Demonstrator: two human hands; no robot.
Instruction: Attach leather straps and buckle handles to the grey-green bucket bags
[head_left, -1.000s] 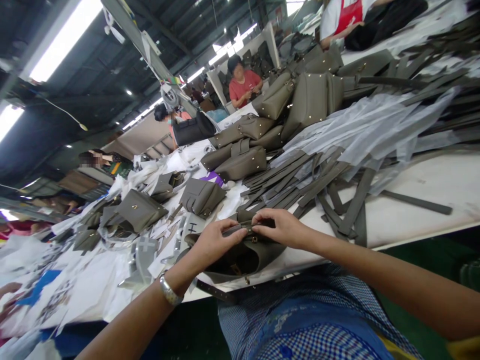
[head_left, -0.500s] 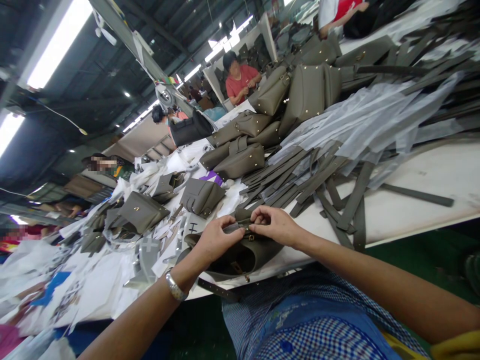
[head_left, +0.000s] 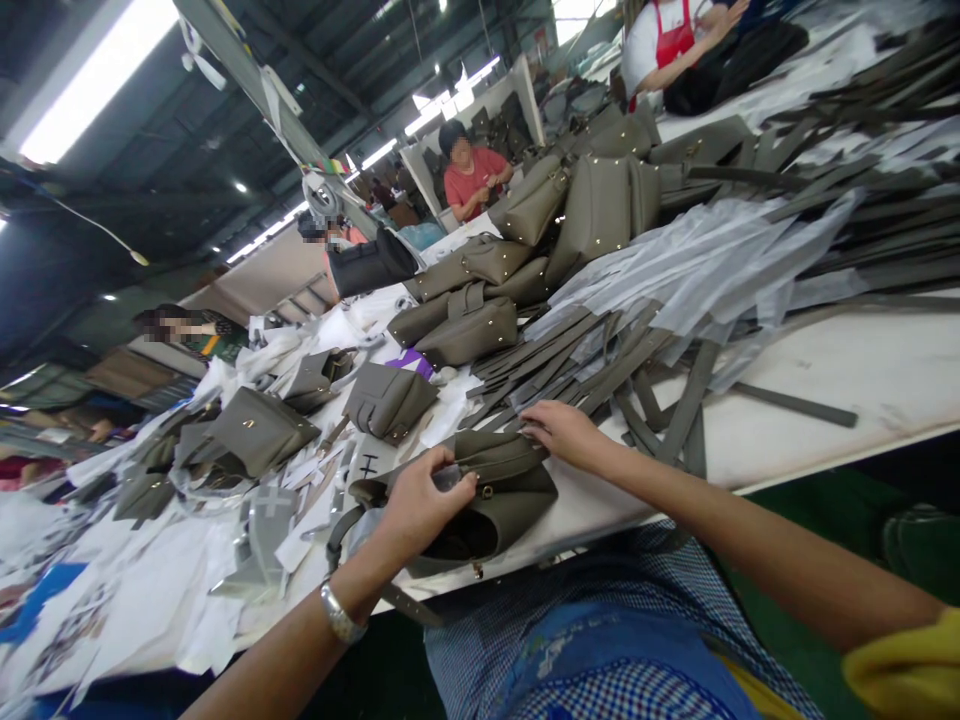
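An olive-grey handbag (head_left: 521, 508) with gold-coloured hardware lies at the table's front edge, its dark opening facing me. My left hand (head_left: 426, 505) is curled over the bag's upper left part, thumb and fingers closing on it. A bit of clear film shows between that thumb and the fingers. At the bag's upper right end, my right hand (head_left: 562, 432) has its fingertips pressed together. What they pinch is too small to make out. A strap with holes (head_left: 411, 603) hangs from the bag over the table edge.
Finished-looking olive bags (head_left: 469, 325) are piled beyond my hands. Loose olive strips (head_left: 697, 400) and translucent plastic sleeves (head_left: 720, 255) spread to the right. White sheets (head_left: 150, 590) cover the left side. Co-workers, one in a red shirt (head_left: 472, 180), are at the far side.
My right hand has moved right along the bag's top, away from my left hand. The hands were nearly together before. The view has shifted slightly.
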